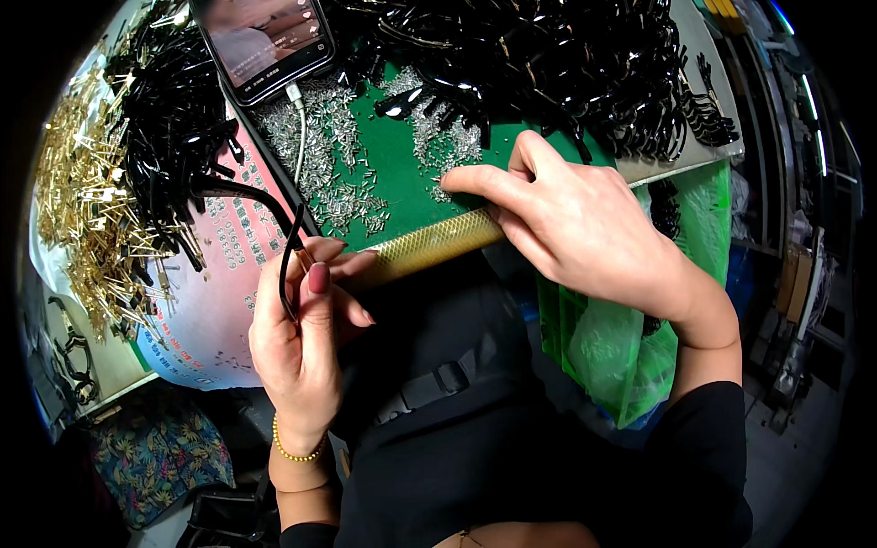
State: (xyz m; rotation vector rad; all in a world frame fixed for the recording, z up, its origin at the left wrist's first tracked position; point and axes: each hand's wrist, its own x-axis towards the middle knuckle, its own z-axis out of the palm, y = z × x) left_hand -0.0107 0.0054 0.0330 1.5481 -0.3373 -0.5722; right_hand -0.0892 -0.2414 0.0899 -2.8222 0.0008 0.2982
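My left hand point(306, 315) pinches a thin black curved eyeglass temple point(260, 194) between thumb and fingers, close to the padded edge in front of me. Another dark strip crosses it near my fingertips. Over the green mat point(402, 187), my right hand point(575, 215) has its index finger stretched to a heap of tiny silver pins point(448, 137). Its thumb rests apart from that finger, by the yellow mesh-covered tube point(438, 242) along the mat's edge. I cannot see anything held in it. A second heap of silver pins point(333, 137) spreads to the left.
Glossy black temples point(521, 64) pile up at the back; more black temples point(164, 110) lie at left beside gold metal pieces point(82, 192). A phone point(265, 46) with a white cable point(301, 137) stands behind the pins. A green plastic-lined bin point(612, 356) is at right.
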